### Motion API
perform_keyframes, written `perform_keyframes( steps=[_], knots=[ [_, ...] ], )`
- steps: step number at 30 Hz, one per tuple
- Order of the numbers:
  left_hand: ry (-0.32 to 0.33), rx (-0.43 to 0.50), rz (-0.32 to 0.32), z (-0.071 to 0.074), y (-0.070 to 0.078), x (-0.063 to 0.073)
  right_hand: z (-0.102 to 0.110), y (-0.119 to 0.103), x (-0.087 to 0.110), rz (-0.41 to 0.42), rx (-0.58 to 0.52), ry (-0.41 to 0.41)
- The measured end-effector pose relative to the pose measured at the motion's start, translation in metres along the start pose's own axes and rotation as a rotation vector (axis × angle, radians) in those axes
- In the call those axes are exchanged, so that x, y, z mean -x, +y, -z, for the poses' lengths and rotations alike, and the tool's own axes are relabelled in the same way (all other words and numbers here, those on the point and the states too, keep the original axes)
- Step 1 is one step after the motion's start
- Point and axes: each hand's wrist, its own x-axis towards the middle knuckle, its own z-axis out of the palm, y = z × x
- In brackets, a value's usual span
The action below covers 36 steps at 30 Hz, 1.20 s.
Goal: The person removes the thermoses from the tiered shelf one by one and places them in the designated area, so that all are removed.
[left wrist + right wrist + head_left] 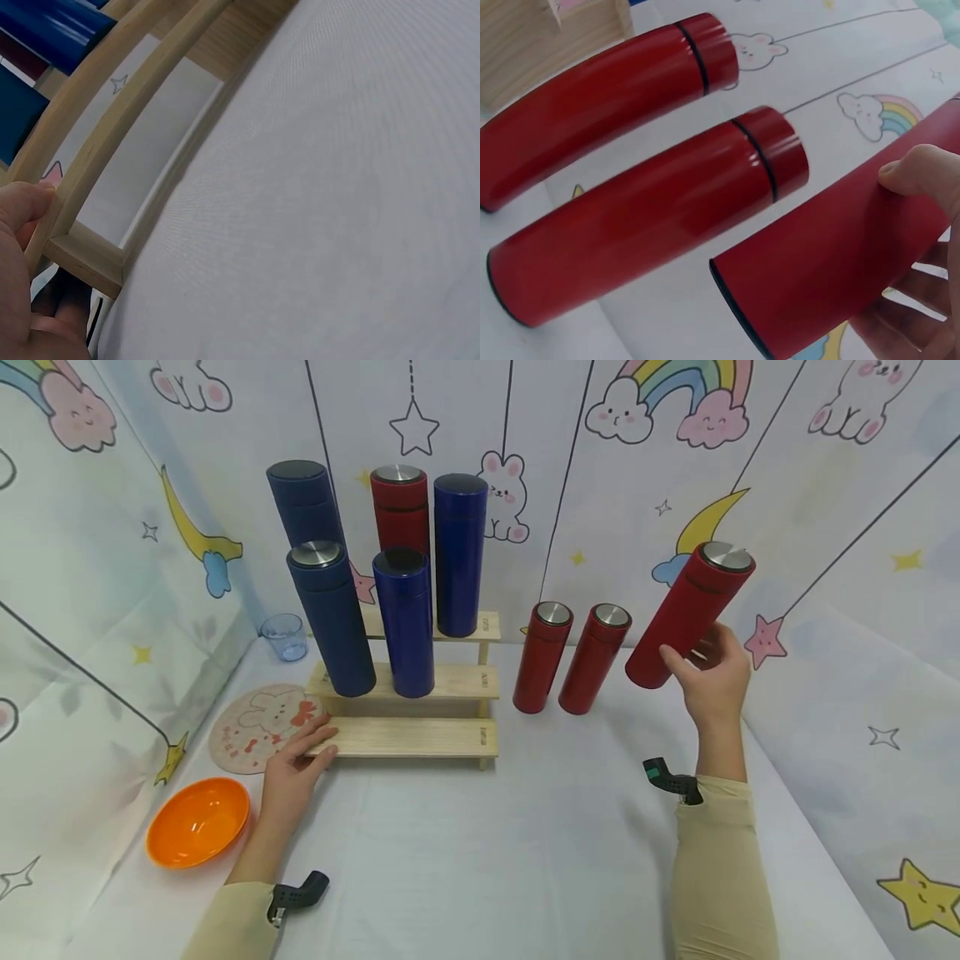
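Observation:
My right hand point(716, 681) grips a red thermos point(686, 618) with a steel lid, tilted and raised at the right. In the right wrist view the thumb lies along one side of this thermos point(817, 262), fingers round the other. Two more red thermoses, one point(542, 660) nearer the rack and one point(595, 662) beside it, stand on the table. My left hand point(294, 777) holds the left end of the tiered wooden rack point(412, 737) at its lowest shelf. The left wrist view has the thumb point(26, 206) against the shelf edge.
The rack's middle shelf bears a navy thermos point(333, 627) and a bright blue one point(407, 627); navy, red point(401, 514) and blue point(460, 552) ones stand on top. Left of it are a glass cup point(287, 639), a round rabbit mat point(232, 735) and an orange bowl point(198, 822).

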Motion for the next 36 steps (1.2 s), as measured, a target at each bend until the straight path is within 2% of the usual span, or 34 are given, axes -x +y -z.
perform_keyframes(
  steps=[10,17,24,36],
  knots=[
    [-0.004,-0.011,0.006,0.001,0.002,0.001,-0.009,0.045,-0.003,-0.057,-0.005,-0.028],
    [0.006,-0.026,-0.004,0.001,0.003,0.001,-0.018,0.073,-0.005,-0.092,0.009,-0.094],
    [0.009,-0.034,-0.008,0.0,0.0,-0.001,-0.024,0.087,0.0,-0.138,0.026,-0.108],
    [-0.002,-0.046,-0.015,0.0,0.001,0.001,-0.036,0.106,0.006,-0.126,0.036,-0.148]
  ],
)
